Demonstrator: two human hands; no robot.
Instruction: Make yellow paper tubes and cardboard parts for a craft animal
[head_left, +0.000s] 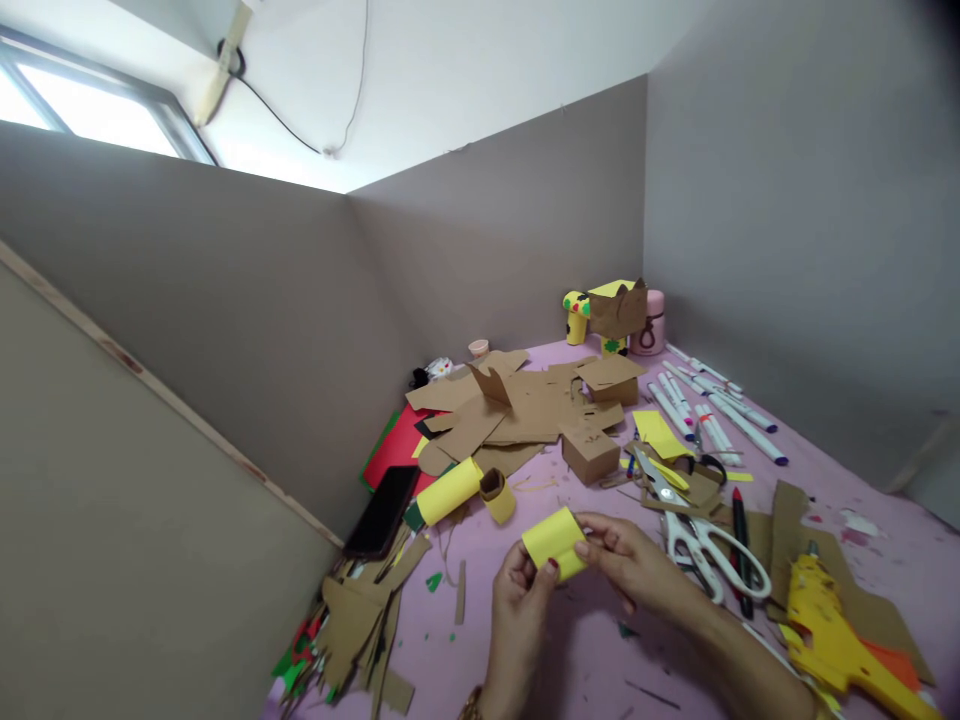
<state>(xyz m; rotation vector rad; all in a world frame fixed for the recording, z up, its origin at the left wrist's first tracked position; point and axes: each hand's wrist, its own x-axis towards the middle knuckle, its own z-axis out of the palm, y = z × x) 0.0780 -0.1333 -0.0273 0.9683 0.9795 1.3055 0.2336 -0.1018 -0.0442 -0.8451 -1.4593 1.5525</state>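
Between my two hands is a short yellow paper tube (553, 538), held above the pink tabletop. My left hand (519, 590) grips its left end, thumb pressed on the near side. On the right end, the thumb and fingers of my right hand (616, 556) close round the edge. Just beyond lies a cardboard ring wrapped in yellow paper (498, 498). A longer yellow roll (450, 491) rests beside that ring. White-handled scissors (701, 535) lie to the right of my right hand.
A yellow glue gun (832, 625) lies at right, near several markers (712, 400). Cardboard pieces (525, 405) and small boxes (591, 455) cover the back. A phone (384, 510) and cardboard scraps (360, 620) are at left. A decorated cardboard figure (619, 310) stands by the pink jar (651, 325).
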